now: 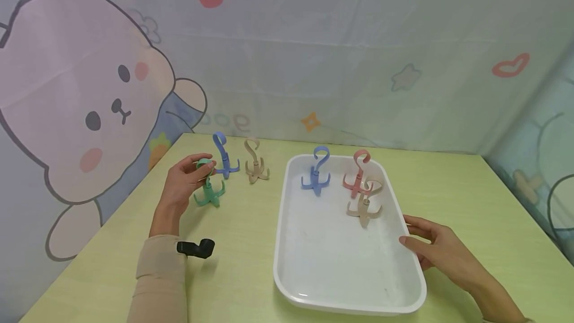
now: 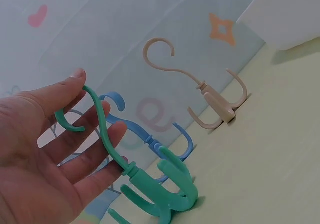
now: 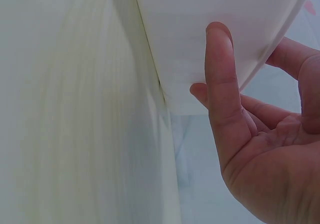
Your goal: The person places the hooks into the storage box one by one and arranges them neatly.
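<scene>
- Green hook is leaning at the left of the surface; whether its base is touching down, the views are not making clear.
- Left hand is holding this hook by its curved upper end, thumb and fingers closing about it.
- Blue hook and beige hook are standing on the surface just beyond.
- Right hand, well apart from the left, is gripping the right side of the white tray.
- Three further hooks, blue, pink and beige, are standing inside the tray's far half.
</scene>
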Motion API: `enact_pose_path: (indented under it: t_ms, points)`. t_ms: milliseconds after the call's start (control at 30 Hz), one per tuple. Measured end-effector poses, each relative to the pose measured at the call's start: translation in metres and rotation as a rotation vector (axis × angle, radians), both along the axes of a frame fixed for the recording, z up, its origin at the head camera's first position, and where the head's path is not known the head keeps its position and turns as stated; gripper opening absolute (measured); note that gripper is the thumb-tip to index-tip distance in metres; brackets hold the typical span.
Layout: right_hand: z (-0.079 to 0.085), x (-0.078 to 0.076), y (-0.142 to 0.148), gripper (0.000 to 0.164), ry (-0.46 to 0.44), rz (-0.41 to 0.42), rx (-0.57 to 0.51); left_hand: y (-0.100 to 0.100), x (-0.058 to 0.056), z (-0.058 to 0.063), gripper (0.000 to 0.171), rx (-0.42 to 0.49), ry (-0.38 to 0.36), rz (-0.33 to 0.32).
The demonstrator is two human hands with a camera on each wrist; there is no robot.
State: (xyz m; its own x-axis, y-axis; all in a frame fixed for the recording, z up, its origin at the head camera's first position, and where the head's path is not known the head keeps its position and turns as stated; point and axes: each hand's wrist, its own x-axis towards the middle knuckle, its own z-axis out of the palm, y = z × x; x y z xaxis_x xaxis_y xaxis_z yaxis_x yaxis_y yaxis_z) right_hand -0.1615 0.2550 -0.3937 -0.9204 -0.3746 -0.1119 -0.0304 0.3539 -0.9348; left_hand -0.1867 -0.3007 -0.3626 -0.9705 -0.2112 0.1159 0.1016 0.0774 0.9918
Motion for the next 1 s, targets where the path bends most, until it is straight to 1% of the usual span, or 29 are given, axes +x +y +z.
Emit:
enact_pose_path:
  t_ms: [167,233,333,467,633,833,1000]
  points:
    - [-0.0003,-0.0003,0.0005,0.071,-0.005,0.0,-0.01,-0.0023,0.0004,-0.0011,0.019,-0.024,0.005,-0.029]
    - [-0.0004,-0.0003,0.0005,0.072,-0.007,0.0,-0.012,-0.0032,0.0004,-0.0014,0.02,-0.028,0.011,-0.044]
    - [-0.0005,-0.0004,0.0006,0.072,-0.008,0.0,-0.012,-0.0028,0.0002,-0.0013,0.027,-0.012,0.014,-0.061]
    - [0.0002,-0.0005,0.0007,0.071,-0.005,0.002,-0.01,-0.0019,-0.0007,-0.0015,0.039,-0.019,0.01,-0.077]
    - [0.0016,-0.0005,0.0003,0.071,-0.003,0.003,-0.007,-0.0007,-0.0017,-0.0021,0.042,-0.037,0.012,-0.081]
    - [0.0014,-0.0002,0.0004,0.072,-0.011,-0.001,-0.001,0.0007,-0.0018,-0.0025,0.042,-0.032,0.015,-0.074]
    - [0.0018,-0.0002,0.0004,0.073,-0.021,-0.004,0.001,0.0038,-0.0028,-0.0003,0.043,-0.029,0.022,-0.07]
